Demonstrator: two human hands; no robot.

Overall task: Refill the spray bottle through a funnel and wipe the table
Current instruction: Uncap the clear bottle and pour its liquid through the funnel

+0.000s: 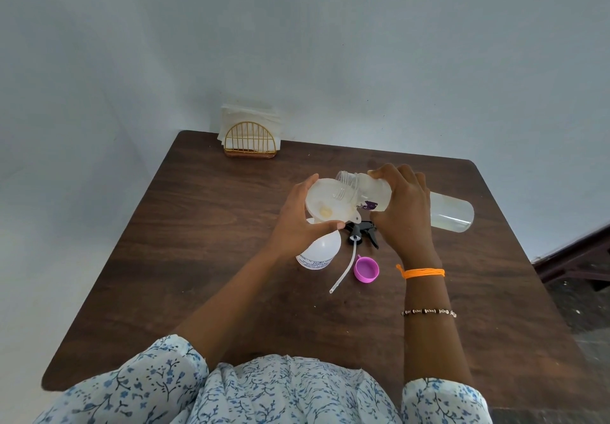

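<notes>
The left hand (pixel 297 222) curls its thumb and fingers round the rim of the white funnel (pixel 330 202), which sits in the neck of the white spray bottle (pixel 318 252) standing at table centre. The right hand (pixel 401 205) grips a clear refill bottle (pixel 450 212), tilted with its open threaded mouth over the funnel bowl. Just near of the funnel, the black trigger sprayer head (pixel 361 233) lies on the dark wooden table (pixel 198 258), its dip tube pointing near. A purple cap (pixel 366 269) lies beside the tube. A gold napkin holder (pixel 250 141) stands at the far left corner.
</notes>
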